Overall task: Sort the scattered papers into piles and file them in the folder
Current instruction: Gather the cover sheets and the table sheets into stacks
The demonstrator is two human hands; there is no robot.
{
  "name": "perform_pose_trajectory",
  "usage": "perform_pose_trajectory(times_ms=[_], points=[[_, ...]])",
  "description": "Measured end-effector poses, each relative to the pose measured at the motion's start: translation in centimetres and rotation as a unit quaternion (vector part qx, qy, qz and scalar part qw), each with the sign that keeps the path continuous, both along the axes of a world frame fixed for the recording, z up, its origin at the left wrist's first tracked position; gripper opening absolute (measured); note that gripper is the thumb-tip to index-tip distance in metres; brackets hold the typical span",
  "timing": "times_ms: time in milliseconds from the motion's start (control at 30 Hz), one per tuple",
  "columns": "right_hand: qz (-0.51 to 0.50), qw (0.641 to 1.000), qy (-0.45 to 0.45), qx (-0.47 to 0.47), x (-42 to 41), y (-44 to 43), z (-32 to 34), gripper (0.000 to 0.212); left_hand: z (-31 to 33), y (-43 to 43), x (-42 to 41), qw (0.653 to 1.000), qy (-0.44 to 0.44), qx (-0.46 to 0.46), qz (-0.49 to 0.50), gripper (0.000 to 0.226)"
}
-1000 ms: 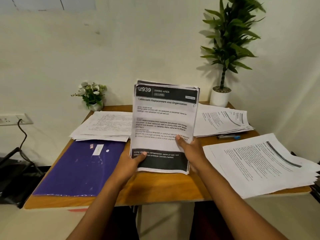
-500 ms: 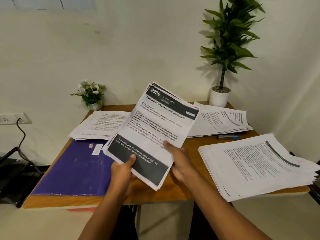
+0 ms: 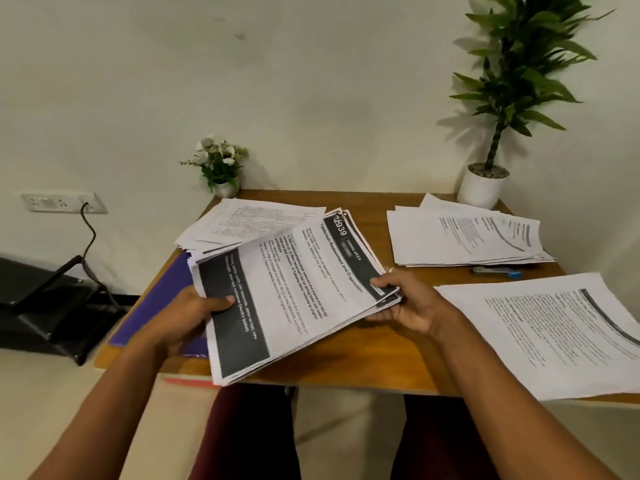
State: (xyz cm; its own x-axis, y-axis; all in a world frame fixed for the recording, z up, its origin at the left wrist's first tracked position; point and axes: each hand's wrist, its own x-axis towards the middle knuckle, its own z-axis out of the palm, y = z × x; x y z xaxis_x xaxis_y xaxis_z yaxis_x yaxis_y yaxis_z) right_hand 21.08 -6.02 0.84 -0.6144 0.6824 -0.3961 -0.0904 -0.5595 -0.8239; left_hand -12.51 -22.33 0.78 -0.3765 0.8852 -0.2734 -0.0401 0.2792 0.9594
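Note:
I hold a stack of printed sheets [image 3: 294, 289] with black header bands, turned sideways and nearly flat over the table's front. My left hand [image 3: 188, 315] grips its left edge with the thumb on top. My right hand [image 3: 405, 301] pinches the stack's right corner. The purple folder [image 3: 162, 289] lies closed at the table's left, mostly hidden under the stack and my left hand. Three other paper piles rest on the wooden table [image 3: 381, 348]: one at back left [image 3: 242, 223], one at back right [image 3: 464, 237], one at front right [image 3: 550, 334] overhanging the edge.
A blue-tipped pen [image 3: 495, 270] lies below the back-right pile. A small flower pot [image 3: 221, 168] and a tall potted plant [image 3: 485, 181] stand along the table's back. A black object with a cable [image 3: 52, 299] sits left of the table under a wall socket [image 3: 59, 202].
The stack went from upright and facing me to tilted, then rotated sideways and laid nearly flat. My right hand shifted to its right corner. The camera view swung left.

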Motion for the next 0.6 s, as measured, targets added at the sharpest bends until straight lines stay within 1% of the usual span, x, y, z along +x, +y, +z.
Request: perform_pose_trajectory(times_ms=[67,100,133,167,233,267,300,367,400,467,533,600], points=[[0.039,0.999,0.011,-0.011,-0.9,-0.2,-0.4,0.054,0.1,-0.8,-2.2,0.999,-0.021,-0.024,-0.037,0.086],[0.049,0.999,0.015,-0.016,-1.6,-0.4,-0.6,0.051,0.0,-1.2,-3.2,0.997,-0.03,-0.042,-0.05,0.103],[0.057,0.998,0.006,-0.005,-2.4,-0.6,-1.0,0.048,-0.1,-1.5,-4.3,0.996,-0.029,-0.062,-0.064,0.108],[0.061,0.997,-0.027,0.026,-3.4,-1.0,-1.3,0.043,-0.3,-1.7,-5.2,0.993,-0.024,-0.083,-0.076,0.103],[0.048,0.986,-0.124,0.1,-5.7,-2.0,-1.8,0.034,-0.5,-1.6,-6.4,0.99,-0.01,-0.118,-0.075,0.068],[0.042,0.98,-0.156,0.12,-6.8,-2.6,-2.1,0.03,-0.4,-1.5,-6.8,0.99,0.006,-0.124,-0.066,0.052],[0.042,0.975,-0.173,0.13,-7.9,-3.1,-2.3,0.026,-0.4,-1.3,-7.3,0.989,0.044,-0.132,-0.05,0.04],[0.057,0.969,-0.19,0.147,-10.1,-3.9,-2.9,0.023,-0.3,-0.6,-8.1,0.976,0.155,-0.152,0.003,0.024],[0.067,0.966,-0.194,0.156,-11.1,-4.1,-3.2,0.024,-0.5,-0.2,-8.7,0.967,0.201,-0.153,0.037,0.022],[0.079,0.962,-0.2,0.171,-13.0,-4.7,-3.4,0.03,-1.1,0.7,-10.0,0.946,0.275,-0.146,0.09,0.026],[0.087,0.96,-0.201,0.175,-14.3,-5.2,-3.5,0.035,-1.6,1.4,-10.8,0.928,0.329,-0.14,0.11,0.037],[0.094,0.959,-0.197,0.179,-15.1,-5.7,-3.4,0.036,-1.8,1.8,-11.1,0.913,0.366,-0.142,0.111,0.047]])
